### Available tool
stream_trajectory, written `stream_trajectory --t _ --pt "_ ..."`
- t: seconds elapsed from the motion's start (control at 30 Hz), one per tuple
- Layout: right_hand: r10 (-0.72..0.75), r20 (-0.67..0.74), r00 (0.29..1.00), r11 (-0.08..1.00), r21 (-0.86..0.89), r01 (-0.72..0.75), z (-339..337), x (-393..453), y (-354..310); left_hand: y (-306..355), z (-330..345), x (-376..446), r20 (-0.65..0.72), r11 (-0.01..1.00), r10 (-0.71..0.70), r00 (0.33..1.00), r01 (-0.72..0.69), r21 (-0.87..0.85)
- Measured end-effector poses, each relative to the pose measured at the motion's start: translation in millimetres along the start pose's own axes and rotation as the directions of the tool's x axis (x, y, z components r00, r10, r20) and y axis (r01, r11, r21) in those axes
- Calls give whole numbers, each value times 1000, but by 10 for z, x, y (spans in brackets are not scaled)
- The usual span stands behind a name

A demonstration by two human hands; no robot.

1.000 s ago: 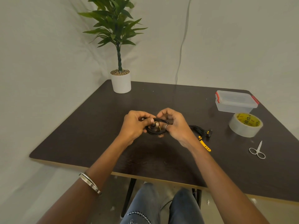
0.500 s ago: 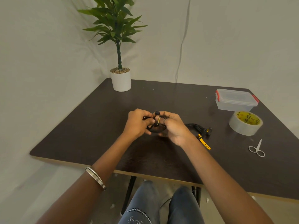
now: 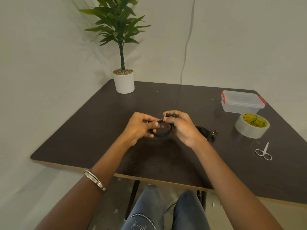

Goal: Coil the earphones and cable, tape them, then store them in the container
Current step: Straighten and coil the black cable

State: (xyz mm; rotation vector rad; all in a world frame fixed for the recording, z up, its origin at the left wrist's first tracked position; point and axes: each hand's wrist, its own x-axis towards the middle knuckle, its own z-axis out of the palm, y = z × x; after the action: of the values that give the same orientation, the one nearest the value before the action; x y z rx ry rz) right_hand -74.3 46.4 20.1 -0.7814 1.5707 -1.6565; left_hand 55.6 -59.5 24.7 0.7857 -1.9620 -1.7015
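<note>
Pinching a small black coil of earphones between them, both hands hover just above the middle of the dark table — the left hand has its thumb and curled fingers clamped on the left side of the loop, while the right hand curls round the right side and pinches a black end piece with a bit of gold at its fingertips, above the loop. A ring sits on one right finger, and a metal bangle circles the left forearm. Just beside the right wrist, partly hidden behind it, a bundled black cable with yellow marks lies on the table, apart from the coil in the hands. Farther right stands a roll of clear tape with a yellow core, lying flat, and near it toward the table's near edge rest small silver scissors. Behind the tape, near the far right corner, sits the clear plastic container — its lid is on, with red clips at both ends. At the far left corner stands a green plant in a white pot. Below the table edge, knees in grey jeans show.
</note>
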Motion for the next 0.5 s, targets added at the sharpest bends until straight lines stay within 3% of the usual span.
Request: stream_trajectory --t 0.07,0.17,0.27,0.33,0.43,0.5 --pt "148 63 987 961 226 -158 -50 -1 -27 -6 -29 24 -21 999 9 1000 -8 32" --pt "127 136 983 965 214 -154 -136 -5 -15 -5 -88 57 -8 997 -30 1000 30 71" --pt "-12 171 985 999 32 7 -216 -4 39 -32 -125 87 36 994 -85 996 83 75" --pt "-95 196 976 980 -151 126 -245 17 75 -72 -155 118 55 985 -58 997 48 165" --pt "-117 226 967 909 -369 196 -240 64 122 -124 -200 176 87 920 36 996 -67 386" --pt "-195 237 952 792 -534 295 -234 106 169 -147 -224 223 130 856 86 988 -140 497"
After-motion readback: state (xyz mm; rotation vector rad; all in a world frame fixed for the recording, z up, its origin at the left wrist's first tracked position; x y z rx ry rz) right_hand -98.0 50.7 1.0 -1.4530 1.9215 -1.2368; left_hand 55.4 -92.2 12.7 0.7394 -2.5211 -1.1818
